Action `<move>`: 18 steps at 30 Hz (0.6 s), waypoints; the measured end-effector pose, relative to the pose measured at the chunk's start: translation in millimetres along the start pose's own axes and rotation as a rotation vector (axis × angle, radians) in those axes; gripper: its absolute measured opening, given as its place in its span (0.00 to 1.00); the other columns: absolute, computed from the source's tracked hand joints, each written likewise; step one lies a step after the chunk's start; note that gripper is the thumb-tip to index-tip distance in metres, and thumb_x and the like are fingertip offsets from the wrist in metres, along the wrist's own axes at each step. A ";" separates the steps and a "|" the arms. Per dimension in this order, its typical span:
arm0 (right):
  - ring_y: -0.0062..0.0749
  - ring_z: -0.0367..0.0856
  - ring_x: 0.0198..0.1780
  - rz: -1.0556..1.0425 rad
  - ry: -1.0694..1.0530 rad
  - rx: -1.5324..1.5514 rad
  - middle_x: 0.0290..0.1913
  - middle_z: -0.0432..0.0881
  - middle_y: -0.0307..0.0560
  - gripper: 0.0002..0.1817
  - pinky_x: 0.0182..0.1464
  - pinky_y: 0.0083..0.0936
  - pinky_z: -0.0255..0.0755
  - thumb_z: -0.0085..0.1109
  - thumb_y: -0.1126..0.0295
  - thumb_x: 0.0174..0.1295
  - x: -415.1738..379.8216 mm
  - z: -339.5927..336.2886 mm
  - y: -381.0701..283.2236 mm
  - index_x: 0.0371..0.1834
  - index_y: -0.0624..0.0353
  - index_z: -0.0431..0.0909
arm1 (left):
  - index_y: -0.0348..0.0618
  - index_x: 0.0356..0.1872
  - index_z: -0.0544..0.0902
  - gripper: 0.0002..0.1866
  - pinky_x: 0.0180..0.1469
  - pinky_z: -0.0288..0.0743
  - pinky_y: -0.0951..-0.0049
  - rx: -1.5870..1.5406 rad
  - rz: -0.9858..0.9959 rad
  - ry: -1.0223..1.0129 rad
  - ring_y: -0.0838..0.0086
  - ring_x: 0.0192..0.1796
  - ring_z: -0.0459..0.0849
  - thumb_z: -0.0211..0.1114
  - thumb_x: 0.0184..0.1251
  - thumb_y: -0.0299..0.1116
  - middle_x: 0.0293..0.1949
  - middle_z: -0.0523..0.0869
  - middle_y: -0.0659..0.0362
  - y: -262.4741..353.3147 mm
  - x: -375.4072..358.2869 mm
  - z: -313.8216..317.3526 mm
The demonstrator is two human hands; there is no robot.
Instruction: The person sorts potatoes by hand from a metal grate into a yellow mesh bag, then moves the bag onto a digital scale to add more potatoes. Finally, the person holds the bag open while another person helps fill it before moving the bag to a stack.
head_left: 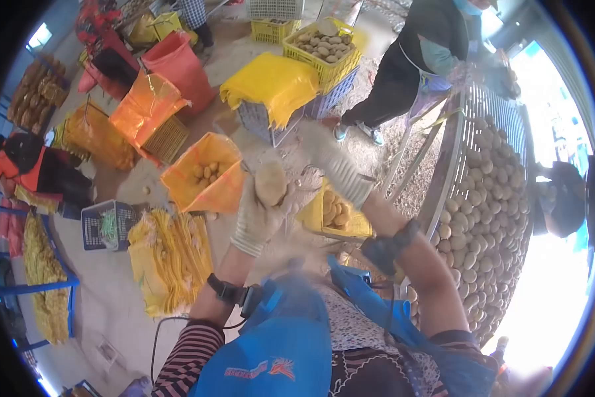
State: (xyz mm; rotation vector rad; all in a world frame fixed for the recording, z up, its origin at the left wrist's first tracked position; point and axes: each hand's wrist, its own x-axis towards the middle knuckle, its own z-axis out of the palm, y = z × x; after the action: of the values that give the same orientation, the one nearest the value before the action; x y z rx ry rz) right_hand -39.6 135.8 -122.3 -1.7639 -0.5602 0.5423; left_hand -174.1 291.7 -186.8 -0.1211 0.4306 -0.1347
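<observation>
A large potato [270, 183] rests in my gloved left hand [256, 215], with the palm turned up and the fingers around it. My right hand [337, 165], also in a pale glove with a ribbed cuff, is up and to the right of the potato. Motion smears its fingers. Below that hand stands a yellow crate [344, 228] with potatoes in it. Just left of my left hand, an orange bag [178, 178] stands with its mouth spread and several potatoes inside.
A slatted sorting table [451, 162] heaped with potatoes runs along the right. A person [403, 66] stands at its far end. Ahead are a full yellow crate [327, 76] and a crate under yellow sacks [271, 86]. Flat yellow sacks [168, 258] lie at left.
</observation>
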 end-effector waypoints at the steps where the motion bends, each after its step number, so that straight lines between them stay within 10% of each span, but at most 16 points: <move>1: 0.52 0.76 0.58 0.185 -0.053 -0.064 0.62 0.72 0.54 0.39 0.56 0.35 0.75 0.66 0.58 0.56 -15.4 28.2 -15.6 0.69 0.59 0.60 | 0.40 0.58 0.73 0.27 0.56 0.79 0.58 0.128 0.038 -0.143 0.57 0.57 0.79 0.55 0.71 0.53 0.56 0.78 0.50 -2.9 1.8 5.1; 5: 0.47 0.73 0.63 -0.066 0.113 -0.175 0.63 0.71 0.52 0.37 0.62 0.33 0.70 0.66 0.60 0.57 -45.3 63.4 8.7 0.69 0.59 0.62 | 0.41 0.62 0.69 0.27 0.56 0.79 0.59 0.358 0.105 -0.092 0.58 0.58 0.79 0.56 0.71 0.50 0.58 0.77 0.53 -12.4 -4.9 17.6; 10: 0.36 0.71 0.62 0.056 -0.046 0.745 0.63 0.71 0.47 0.36 0.64 0.28 0.66 0.68 0.58 0.57 -60.5 57.5 -6.3 0.68 0.56 0.66 | 0.41 0.65 0.65 0.32 0.57 0.78 0.59 0.508 0.043 -0.269 0.60 0.59 0.79 0.60 0.68 0.50 0.59 0.76 0.53 -6.9 -20.4 23.1; 16: 0.26 0.72 0.57 -0.297 0.173 0.206 0.57 0.75 0.42 0.28 0.58 0.22 0.69 0.65 0.62 0.61 -57.4 74.4 -26.3 0.62 0.60 0.71 | 0.42 0.64 0.67 0.36 0.53 0.79 0.62 0.482 0.001 -0.247 0.61 0.56 0.79 0.56 0.65 0.61 0.58 0.77 0.53 -4.6 -23.4 36.6; 18: 0.25 0.74 0.53 -0.115 0.192 0.390 0.51 0.78 0.40 0.23 0.56 0.23 0.71 0.63 0.64 0.62 -47.1 77.0 -22.6 0.59 0.60 0.74 | 0.43 0.63 0.69 0.37 0.50 0.79 0.63 0.517 -0.013 -0.225 0.61 0.55 0.79 0.53 0.65 0.64 0.58 0.77 0.55 1.9 -15.3 28.0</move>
State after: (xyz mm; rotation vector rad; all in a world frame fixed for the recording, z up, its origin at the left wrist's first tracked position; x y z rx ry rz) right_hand -126.1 169.3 -115.7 -1.3853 -0.3872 0.3674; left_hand -175.8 298.4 -155.6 0.3664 0.1610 -0.2382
